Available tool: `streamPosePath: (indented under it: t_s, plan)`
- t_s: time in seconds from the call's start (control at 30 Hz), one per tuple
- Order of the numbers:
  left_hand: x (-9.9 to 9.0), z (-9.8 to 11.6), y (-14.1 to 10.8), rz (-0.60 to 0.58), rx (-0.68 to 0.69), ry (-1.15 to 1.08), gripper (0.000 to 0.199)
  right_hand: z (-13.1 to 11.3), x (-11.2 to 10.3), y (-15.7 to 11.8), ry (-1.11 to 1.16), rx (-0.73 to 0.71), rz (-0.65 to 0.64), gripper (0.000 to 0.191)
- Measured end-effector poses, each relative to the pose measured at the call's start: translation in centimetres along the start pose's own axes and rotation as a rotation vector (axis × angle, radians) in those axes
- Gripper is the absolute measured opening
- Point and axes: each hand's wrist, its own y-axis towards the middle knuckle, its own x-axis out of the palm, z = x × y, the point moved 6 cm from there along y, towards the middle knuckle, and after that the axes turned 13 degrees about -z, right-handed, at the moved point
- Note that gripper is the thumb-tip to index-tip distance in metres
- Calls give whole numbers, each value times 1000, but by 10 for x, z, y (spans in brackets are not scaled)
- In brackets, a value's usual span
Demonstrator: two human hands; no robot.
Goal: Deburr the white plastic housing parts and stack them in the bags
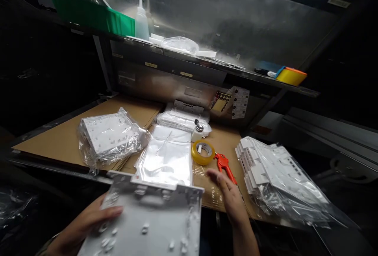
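A white molded plastic panel (153, 216) with raised clips and posts is tilted up close in front of me. My left hand (94, 216) grips its left side, thumb lying over the face. To the right of the panel, my right hand (228, 197) hangs apart from it with nothing in it, fingers stretched toward a red-orange air blow gun (225, 166) on the cardboard. A roll of yellow tape (203, 152) lies just beyond that hand. Behind the panel is a stack of clear plastic bags (168, 155).
Bagged white panels lie at the left (109, 134) and stacked at the right (274, 173). A small white pump bottle (197, 131) stands behind the tape. The shelf (206, 61) above holds a green bin (91, 16), a nozzle bottle (142, 22) and a yellow item (291, 76).
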Motion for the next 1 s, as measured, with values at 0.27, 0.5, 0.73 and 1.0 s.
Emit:
streamPosePath:
  t_s: [0.27,0.5,0.73,1.0]
  plan:
    - [114,53,33,-578,325,670,58,56,-6,-100,736,445,109,68]
    - [100,41,65,-314,566,1302,39,63,-78,-128,720,356,521,82]
    - [88,44,90,-289,509,1235,34,52,-72,-129,768,280,575,84]
    - [82,69,127,-463,206,779,40,51,-71,-129,713,311,571,85]
